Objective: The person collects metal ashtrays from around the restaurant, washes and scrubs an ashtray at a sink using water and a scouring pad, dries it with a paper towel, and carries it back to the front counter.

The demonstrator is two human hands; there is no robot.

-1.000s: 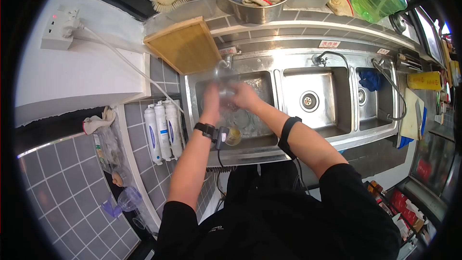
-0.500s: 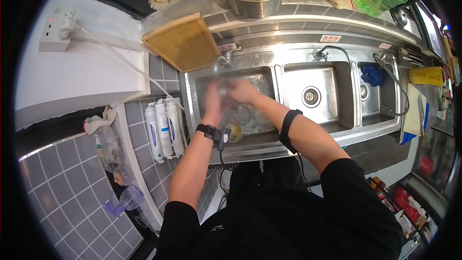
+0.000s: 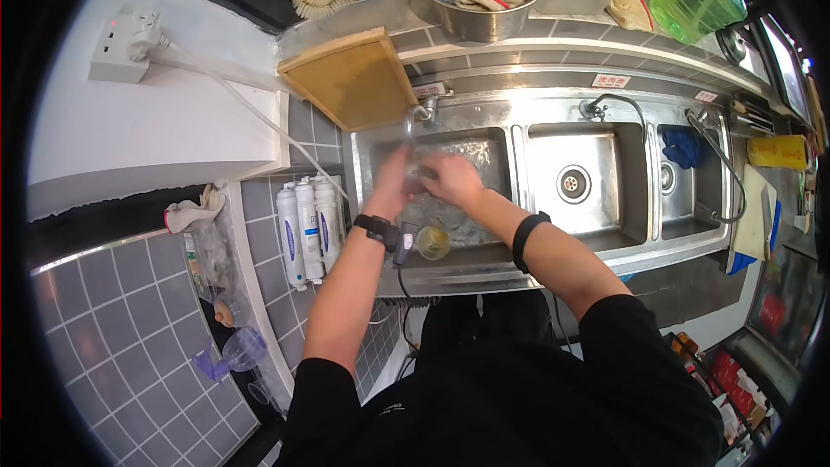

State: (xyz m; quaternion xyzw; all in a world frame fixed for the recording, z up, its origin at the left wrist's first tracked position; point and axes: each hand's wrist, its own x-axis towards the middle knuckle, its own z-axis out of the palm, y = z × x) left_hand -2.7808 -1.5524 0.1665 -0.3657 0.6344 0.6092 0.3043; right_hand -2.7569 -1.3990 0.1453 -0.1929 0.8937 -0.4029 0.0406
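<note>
Three steel basins (image 3: 577, 233) — two hands (image 3: 395, 183) (image 3: 451, 180) over one.

Bright, pale light washes the middle sink basin (image 3: 596, 199), producing strong glare on its steel. Motion blur softens the left hand (image 3: 396, 180) and right hand (image 3: 450, 180). Wide-angle distortion bends the surroundings, with black vignetting at the edges and darkness at far left.

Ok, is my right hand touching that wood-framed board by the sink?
Apart. The head view shows the right hand over the left basin, with the faucet visible between it and the board.
</note>
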